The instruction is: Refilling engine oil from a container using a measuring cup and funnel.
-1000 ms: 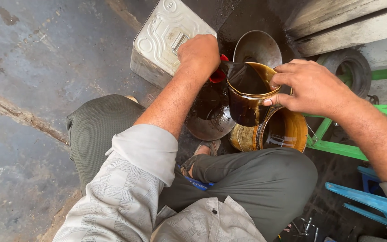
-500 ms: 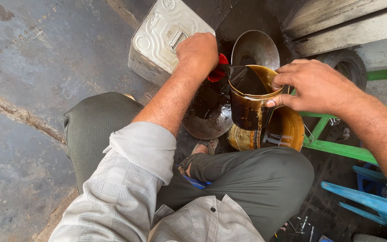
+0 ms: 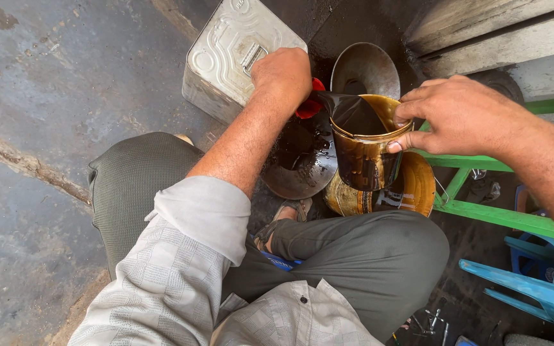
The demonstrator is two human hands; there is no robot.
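Funnel (image 3: 365, 69), bowl (image 3: 299, 168), perhaps a second tin (image 3: 411, 189), crowd the can (image 3: 363, 157).

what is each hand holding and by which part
The right hand grips the oily yellow can by its top rim. The left hand grips the tilted square metal tin at its top handle.

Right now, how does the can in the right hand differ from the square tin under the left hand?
The can is round, open on top and stained dark, with dark oil inside; the tin is square-sided, silvery and embossed. The right hand holds the can up by its rim; the tin is tilted, with the left hand on it. Both are metal.
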